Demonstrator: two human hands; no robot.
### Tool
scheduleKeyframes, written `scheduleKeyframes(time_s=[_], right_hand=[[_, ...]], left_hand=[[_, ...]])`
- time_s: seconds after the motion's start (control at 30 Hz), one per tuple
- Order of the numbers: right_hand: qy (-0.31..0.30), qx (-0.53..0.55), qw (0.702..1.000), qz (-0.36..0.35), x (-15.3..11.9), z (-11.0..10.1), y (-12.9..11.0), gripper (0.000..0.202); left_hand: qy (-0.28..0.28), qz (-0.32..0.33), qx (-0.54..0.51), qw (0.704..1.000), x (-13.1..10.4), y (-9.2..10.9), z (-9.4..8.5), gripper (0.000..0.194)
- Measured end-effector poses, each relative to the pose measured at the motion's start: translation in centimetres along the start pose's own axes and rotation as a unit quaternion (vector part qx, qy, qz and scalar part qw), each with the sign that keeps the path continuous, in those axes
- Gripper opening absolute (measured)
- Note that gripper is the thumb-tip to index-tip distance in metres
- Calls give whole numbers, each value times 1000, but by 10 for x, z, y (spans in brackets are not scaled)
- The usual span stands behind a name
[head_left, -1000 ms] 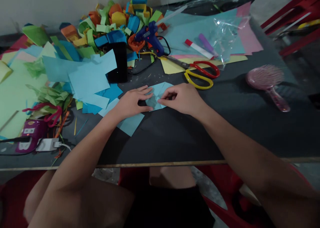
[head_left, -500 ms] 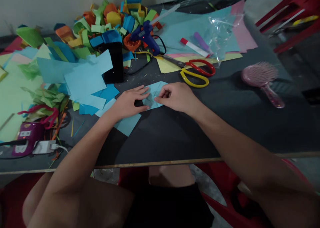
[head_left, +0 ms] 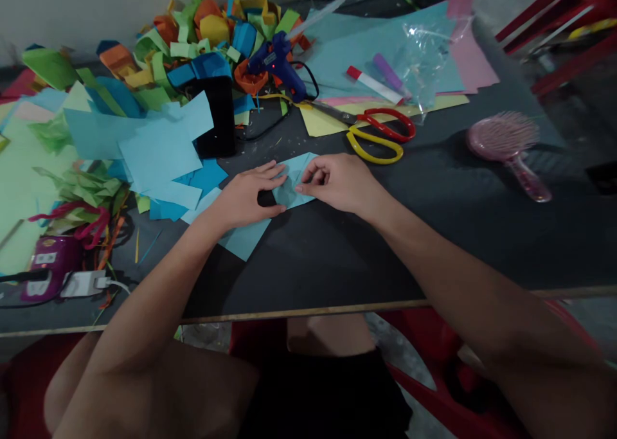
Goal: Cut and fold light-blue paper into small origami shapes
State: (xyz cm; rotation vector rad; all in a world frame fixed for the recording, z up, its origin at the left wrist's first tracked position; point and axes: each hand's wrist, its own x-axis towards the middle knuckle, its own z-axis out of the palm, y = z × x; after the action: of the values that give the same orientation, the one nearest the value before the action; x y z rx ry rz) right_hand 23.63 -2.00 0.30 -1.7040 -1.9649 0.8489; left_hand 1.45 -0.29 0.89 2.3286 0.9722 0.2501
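Note:
A folded light blue paper [head_left: 292, 180] lies on the dark table between my hands. My left hand [head_left: 251, 195] rests at its left edge, fingers spread and fingertips touching it. My right hand [head_left: 340, 183] covers the paper's right part, thumb and index finger pinched together at its surface. A second light blue sheet [head_left: 245, 238] lies flat below my left hand, and more blue squares [head_left: 159, 153] are stacked to the left.
Beyond my hands are scissors [head_left: 376, 135], a blue glue gun [head_left: 284, 72], a black phone-like object [head_left: 219, 117] and two markers. A pink hairbrush [head_left: 506, 144] lies right; a purple power adapter [head_left: 56, 259] with cables sits left. Colourful paper pieces [head_left: 214, 31] are heaped at the back.
The view has shifted slightly. My hands stay at the folded paper, with the right fingers still pinched on it and the left ones still spread.

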Motion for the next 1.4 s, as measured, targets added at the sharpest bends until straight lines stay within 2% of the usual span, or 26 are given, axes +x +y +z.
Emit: scheduleKeyframes(time_s=[0.2, 0.43, 0.53, 0.7, 0.87, 1.03, 1.27, 1.33, 1.4], right_hand=[[42, -26, 999, -6, 0, 0, 0, 31], [38, -29, 999, 10, -4, -1, -4, 31], [73, -39, 997, -1, -10, 4, -7, 48], [147, -121, 979, -69, -14, 15, 1, 81], [123, -156, 979, -49, -11, 18, 9, 102], [129, -165, 977, -34, -3, 17, 16, 123], [108, -175, 978, -15, 17, -2, 68, 145], [95, -173, 980, -16, 17, -9, 69, 147], [85, -170, 981, -28, 12, -16, 57, 144]], left_hand=[[-11, -3, 3, 1000, 0, 2, -1, 60], [-15, -11, 10, 1000, 0, 2, -1, 62], [-9, -10, 8, 1000, -1, 2, -1, 59], [-3, -5, 7, 1000, 0, 1, 0, 56], [-2, -7, 6, 1000, -1, 0, 0, 56], [2, -6, 8, 1000, -1, 2, 0, 56], [0, -11, 14, 1000, -2, 2, 0, 59], [1, -11, 17, 1000, -3, 2, 0, 59], [3, -8, 24, 1000, -2, 2, 0, 59]])
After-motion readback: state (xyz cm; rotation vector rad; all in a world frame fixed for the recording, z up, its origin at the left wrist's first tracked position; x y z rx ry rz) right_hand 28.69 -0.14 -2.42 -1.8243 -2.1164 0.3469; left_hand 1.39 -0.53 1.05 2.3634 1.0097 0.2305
